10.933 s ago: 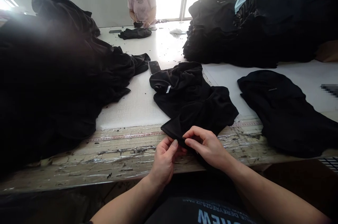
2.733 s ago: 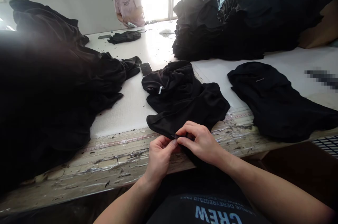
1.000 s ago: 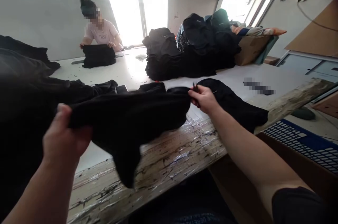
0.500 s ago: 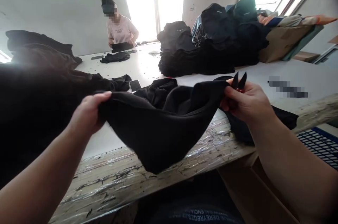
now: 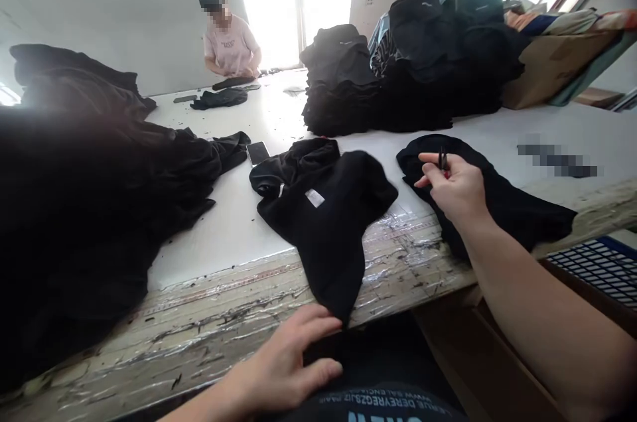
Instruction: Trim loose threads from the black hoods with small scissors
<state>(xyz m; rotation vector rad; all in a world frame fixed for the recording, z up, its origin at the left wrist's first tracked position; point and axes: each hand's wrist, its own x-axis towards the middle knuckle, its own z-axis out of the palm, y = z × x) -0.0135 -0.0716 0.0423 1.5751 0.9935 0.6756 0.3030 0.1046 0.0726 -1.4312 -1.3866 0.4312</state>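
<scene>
A black garment [image 5: 343, 229] lies crumpled at the middle of the table, a small white label [image 5: 314, 198] showing on it. Its narrow lower end reaches the table's front edge. There my left hand [image 5: 293, 362] has thumb and fingers apart, its fingertips at the tip of the cloth; whether they press on it I cannot tell. My right hand [image 5: 458, 190] is closed around small thread snips [image 5: 442, 160] with dark blades pointing up and a bit of red at the handle. Below and behind this hand a second black garment [image 5: 517, 203] is spread out.
A large dark pile of cloth [image 5: 89, 210] fills the left. Stacked black garments [image 5: 348, 90] stand at the back, near a cardboard box [image 5: 552, 70]. A phone [image 5: 257, 154] lies mid-table. Across the table a person [image 5: 231, 47] handles dark cloth. A blue crate [image 5: 597, 269] sits lower right.
Both hands have let go of the garment's stretched edge, and it has dropped onto the table. My left hand has moved down and right to the front edge; my right keeps the snips.
</scene>
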